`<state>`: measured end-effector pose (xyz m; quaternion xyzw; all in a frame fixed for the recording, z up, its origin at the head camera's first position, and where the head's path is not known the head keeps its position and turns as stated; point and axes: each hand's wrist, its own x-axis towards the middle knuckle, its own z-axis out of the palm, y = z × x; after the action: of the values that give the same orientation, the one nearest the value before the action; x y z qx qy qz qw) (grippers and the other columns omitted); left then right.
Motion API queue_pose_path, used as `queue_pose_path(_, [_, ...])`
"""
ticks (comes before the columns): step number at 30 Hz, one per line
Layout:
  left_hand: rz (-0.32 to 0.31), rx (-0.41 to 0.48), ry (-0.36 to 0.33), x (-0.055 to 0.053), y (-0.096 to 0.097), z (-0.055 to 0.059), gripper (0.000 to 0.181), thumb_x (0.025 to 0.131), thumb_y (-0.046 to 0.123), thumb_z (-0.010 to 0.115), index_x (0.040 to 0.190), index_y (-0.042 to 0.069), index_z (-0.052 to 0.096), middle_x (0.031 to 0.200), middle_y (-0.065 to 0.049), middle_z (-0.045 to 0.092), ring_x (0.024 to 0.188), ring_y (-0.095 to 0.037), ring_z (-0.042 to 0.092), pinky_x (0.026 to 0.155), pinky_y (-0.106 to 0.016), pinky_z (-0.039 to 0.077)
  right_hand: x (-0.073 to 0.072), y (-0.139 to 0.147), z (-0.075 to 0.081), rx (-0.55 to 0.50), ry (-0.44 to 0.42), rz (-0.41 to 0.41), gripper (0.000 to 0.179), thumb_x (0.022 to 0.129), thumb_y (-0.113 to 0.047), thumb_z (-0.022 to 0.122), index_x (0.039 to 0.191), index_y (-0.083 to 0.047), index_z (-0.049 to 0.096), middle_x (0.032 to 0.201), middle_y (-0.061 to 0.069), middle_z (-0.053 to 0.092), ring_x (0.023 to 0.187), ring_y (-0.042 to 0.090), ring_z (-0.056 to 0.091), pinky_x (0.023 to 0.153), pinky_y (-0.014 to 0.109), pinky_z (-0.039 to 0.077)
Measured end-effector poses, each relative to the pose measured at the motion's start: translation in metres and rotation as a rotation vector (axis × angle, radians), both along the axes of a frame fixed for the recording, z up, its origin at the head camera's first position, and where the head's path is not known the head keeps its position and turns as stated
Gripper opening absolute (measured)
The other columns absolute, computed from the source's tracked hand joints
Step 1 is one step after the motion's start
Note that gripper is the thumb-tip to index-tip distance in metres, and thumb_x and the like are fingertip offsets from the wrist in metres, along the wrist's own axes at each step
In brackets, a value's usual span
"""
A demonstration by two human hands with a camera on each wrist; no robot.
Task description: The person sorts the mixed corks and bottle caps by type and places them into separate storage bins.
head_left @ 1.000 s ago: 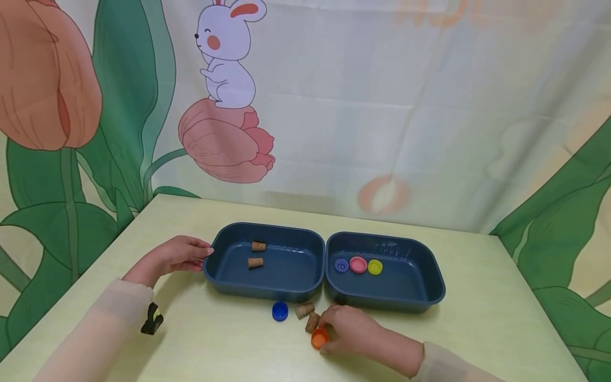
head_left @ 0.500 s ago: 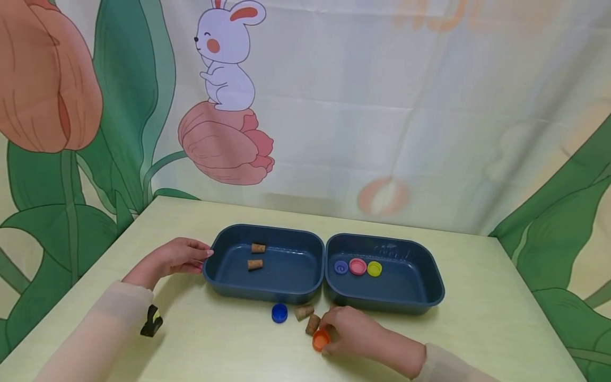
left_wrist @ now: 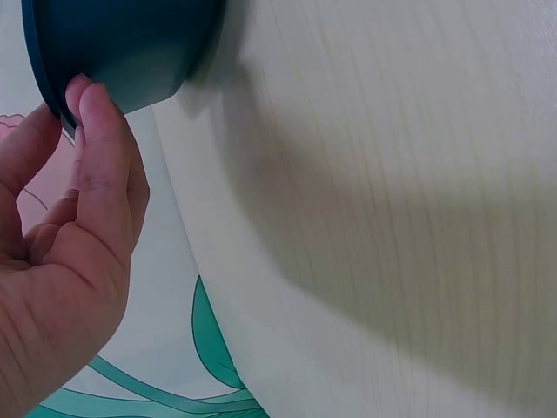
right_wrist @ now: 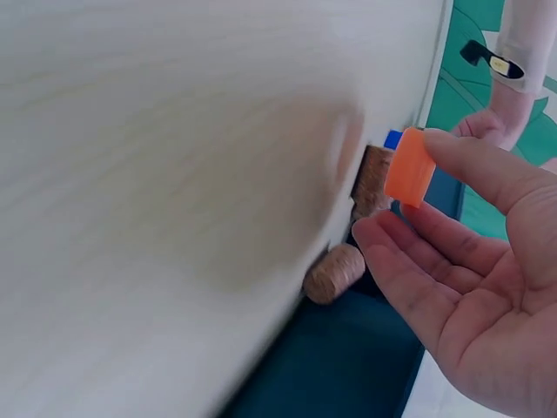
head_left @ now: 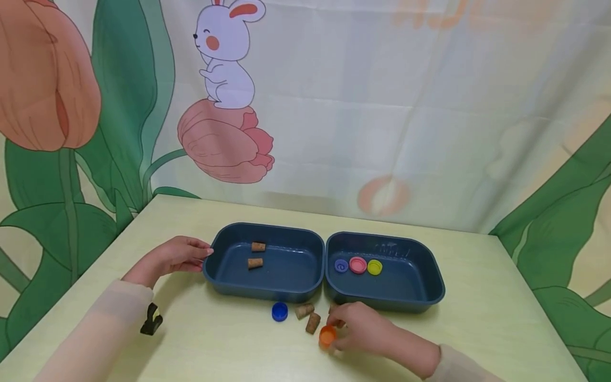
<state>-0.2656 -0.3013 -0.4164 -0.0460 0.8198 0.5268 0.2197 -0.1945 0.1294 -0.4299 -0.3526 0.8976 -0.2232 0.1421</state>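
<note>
My left hand [head_left: 180,254] pinches the left end of a dark blue tray [head_left: 288,273]; its thumb and fingers meet at the rim in the left wrist view. Thumb and finger of my right hand [head_left: 365,330] hold an orange bottle cap [right_wrist: 410,167] by its edges, in front of the second tray [head_left: 401,284]. Close to that hand on the table are a cork [head_left: 312,323], another cork [head_left: 304,311] and a third cork [right_wrist: 334,273], mostly hidden by the hand in the head view. A blue bottle cap [head_left: 279,312] lies left of them.
Two corks [head_left: 255,262] lie in the left tray. The right tray holds a purple cap [head_left: 341,266], a pink cap [head_left: 358,265] and a yellow cap [head_left: 374,267] in a row. Both trays stand side by side on a pale table [head_left: 215,339], before a printed curtain [head_left: 334,132].
My right hand has moved slightly right with the orange cap, which now stands apart from the cork beside it. The left hand and both trays have stayed in place.
</note>
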Motion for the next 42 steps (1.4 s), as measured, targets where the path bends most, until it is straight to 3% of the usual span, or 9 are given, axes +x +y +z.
queue_pose_path(7, [-0.006,-0.008,-0.001,-0.002,-0.001,0.001,0.054,0.106,0.022,0.056,0.143,-0.015,0.042,0.09,0.002,0.068,0.077,-0.007,0.067,0.077,-0.023,0.063,-0.002,0.013,0.011,-0.003,0.027,0.01,0.024,0.081,-0.019,0.085,0.1,-0.009,0.077,0.098,0.0,0.078,0.08,0.006,0.061,0.073,0.019,0.053])
queue_pose_path(13, [-0.001,-0.01,-0.006,-0.004,0.0,0.001,0.054,0.106,0.021,0.056,0.143,-0.015,0.042,0.089,0.003,0.068,0.077,-0.006,0.067,0.077,-0.023,0.063,-0.001,0.022,0.02,-0.018,0.009,-0.013,0.025,0.082,-0.018,0.085,0.104,-0.009,0.077,0.092,-0.005,0.074,0.081,0.008,0.06,0.074,0.02,0.054])
queue_pose_path(22, [0.002,-0.026,-0.013,-0.004,0.001,0.002,0.055,0.106,0.022,0.056,0.144,-0.014,0.042,0.091,0.001,0.069,0.078,-0.007,0.067,0.077,-0.024,0.063,0.0,0.034,0.039,-0.018,-0.047,-0.069,0.023,0.083,-0.018,0.084,0.104,-0.011,0.078,0.096,-0.003,0.077,0.085,0.011,0.066,0.078,0.022,0.058])
queue_pose_path(30, [-0.001,-0.021,-0.008,-0.002,-0.001,0.003,0.055,0.106,0.022,0.056,0.144,-0.015,0.041,0.091,0.002,0.069,0.078,-0.007,0.067,0.076,-0.022,0.062,-0.002,0.042,0.053,-0.077,-0.052,-0.093,0.021,0.082,-0.005,0.08,0.103,-0.005,0.078,0.095,0.002,0.078,0.078,0.005,0.066,0.071,0.014,0.055])
queue_pose_path(42, [-0.003,-0.017,-0.009,-0.001,0.001,0.003,0.052,0.106,0.021,0.056,0.141,-0.015,0.044,0.089,0.003,0.069,0.077,-0.006,0.067,0.076,-0.022,0.062,-0.015,0.055,0.078,-0.045,-0.05,-0.111,0.023,0.084,-0.01,0.082,0.106,-0.003,0.077,0.095,0.003,0.077,0.079,0.006,0.065,0.07,0.015,0.055])
